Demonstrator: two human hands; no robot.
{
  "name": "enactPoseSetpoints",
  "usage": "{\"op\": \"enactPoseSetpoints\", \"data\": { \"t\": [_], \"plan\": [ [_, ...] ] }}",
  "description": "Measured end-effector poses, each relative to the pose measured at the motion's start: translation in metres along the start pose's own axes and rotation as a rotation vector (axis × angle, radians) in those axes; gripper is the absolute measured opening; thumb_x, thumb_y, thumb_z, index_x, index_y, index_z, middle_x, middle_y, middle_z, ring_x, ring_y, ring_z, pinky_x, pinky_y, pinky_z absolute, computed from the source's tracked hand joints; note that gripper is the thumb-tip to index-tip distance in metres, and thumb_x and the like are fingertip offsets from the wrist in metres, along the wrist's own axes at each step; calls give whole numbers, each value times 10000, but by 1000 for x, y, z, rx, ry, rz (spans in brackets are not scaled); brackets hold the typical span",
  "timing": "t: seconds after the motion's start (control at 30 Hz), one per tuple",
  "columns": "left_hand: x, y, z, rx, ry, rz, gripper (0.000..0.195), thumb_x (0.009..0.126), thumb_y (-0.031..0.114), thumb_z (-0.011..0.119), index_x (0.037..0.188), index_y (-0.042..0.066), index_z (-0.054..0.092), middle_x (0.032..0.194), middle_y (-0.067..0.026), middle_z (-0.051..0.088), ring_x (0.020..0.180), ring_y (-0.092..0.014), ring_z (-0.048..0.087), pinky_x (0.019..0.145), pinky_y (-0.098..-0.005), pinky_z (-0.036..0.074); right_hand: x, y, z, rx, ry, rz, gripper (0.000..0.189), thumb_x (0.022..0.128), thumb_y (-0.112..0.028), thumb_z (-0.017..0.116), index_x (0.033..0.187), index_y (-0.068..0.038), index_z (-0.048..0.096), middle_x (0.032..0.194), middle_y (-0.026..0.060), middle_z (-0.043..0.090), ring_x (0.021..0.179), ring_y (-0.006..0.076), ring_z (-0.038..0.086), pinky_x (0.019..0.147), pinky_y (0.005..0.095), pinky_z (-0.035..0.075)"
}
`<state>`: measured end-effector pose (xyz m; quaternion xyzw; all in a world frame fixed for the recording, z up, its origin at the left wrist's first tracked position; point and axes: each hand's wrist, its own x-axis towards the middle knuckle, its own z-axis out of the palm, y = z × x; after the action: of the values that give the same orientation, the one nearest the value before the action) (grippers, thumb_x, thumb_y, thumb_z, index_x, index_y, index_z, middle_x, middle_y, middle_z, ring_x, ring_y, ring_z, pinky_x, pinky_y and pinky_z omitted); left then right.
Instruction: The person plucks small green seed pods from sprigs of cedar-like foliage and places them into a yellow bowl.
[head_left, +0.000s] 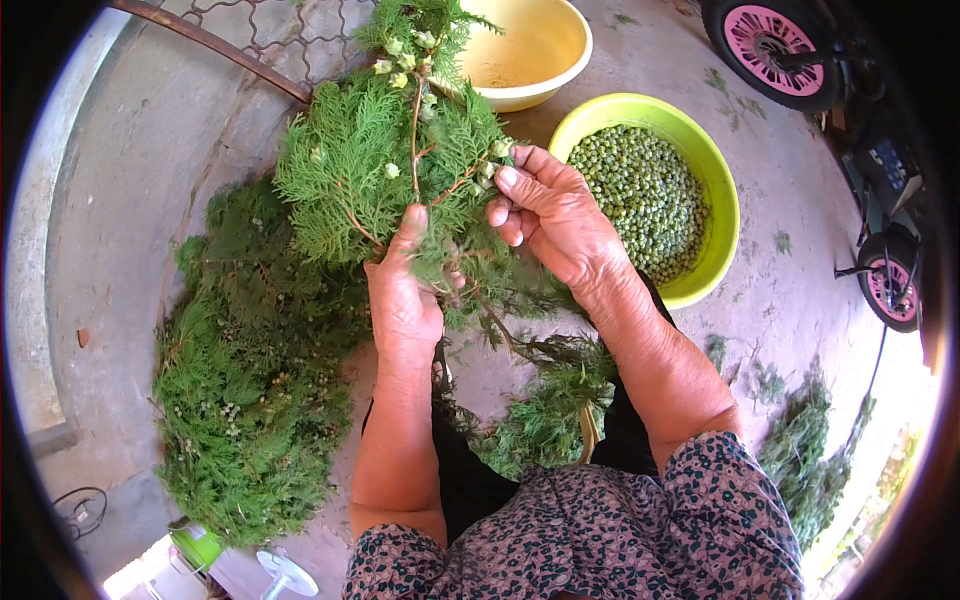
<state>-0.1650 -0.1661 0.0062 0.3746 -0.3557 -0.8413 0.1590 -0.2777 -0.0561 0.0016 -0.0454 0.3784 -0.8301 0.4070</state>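
My left hand (405, 292) grips a leafy conifer branch (360, 142), likely arborvitae, by its stem, thumb on top and the other fingers mostly hidden beneath. Pale green cones (405, 60) cluster near the branch's far end, and a few more dot its sides. At the right side of the branch, my right hand (559, 214) has thumb and forefinger pinched at a small cone (501, 148). Just beyond that wrist stands a lime-green plastic tub (724, 217), filled well up with picked green cones (637, 195).
A pale yellow basin (525, 94) sits at the back. To my left rises a large heap of cut branches (247, 420); more sprigs (540, 427) lie between my legs and at right (802, 450). Pink-rimmed wheels (776, 52) stand at the right edge. A metal bar (217, 49) crosses the upper left.
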Motion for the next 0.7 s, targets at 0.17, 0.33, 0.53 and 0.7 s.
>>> {"op": "enactPoseSetpoints", "data": {
  "t": [0.17, 0.33, 0.53, 0.7],
  "plan": [
    [9, -11, 0, -109, 13, 213, 282, 711, -15, 628, 985, -13, 562, 898, -85, 596, 762, -159, 555, 678, -262, 449, 1, 1, 8, -180, 27, -80, 214, 833, -35, 538, 1017, 41, 459, 738, 67, 553, 532, 113, 560, 400, 193, 433],
    [3, -7, -1, -103, -77, 115, 191, 731, 47, 636, 912, -3, 598, 829, -66, 599, 628, -131, 507, 535, -234, 395, 1, 3, 17, -269, 36, -110, 209, 826, -22, 545, 1009, 54, 477, 686, 55, 545, 510, 89, 537, 384, 186, 409],
    [7, -4, 3, -29, -50, -16, 137, 769, 158, 645, 799, 29, 612, 486, 50, 392, 409, -75, 310, 456, -224, 278, 2, 7, 23, -428, 40, -149, 275, 822, -24, 551, 1067, 73, 472, 679, 49, 550, 495, 78, 512, 384, 190, 387],
    [6, -4, 5, -29, -56, -13, 194, 806, 173, 586, 656, 114, 477, 459, 63, 318, 384, -73, 266, 458, -239, 269, 1, 10, 23, -278, 203, -148, 268, 867, -76, 486, 1095, 65, 469, 737, 79, 555, 507, 102, 522, 392, 203, 395]
  ]
}}
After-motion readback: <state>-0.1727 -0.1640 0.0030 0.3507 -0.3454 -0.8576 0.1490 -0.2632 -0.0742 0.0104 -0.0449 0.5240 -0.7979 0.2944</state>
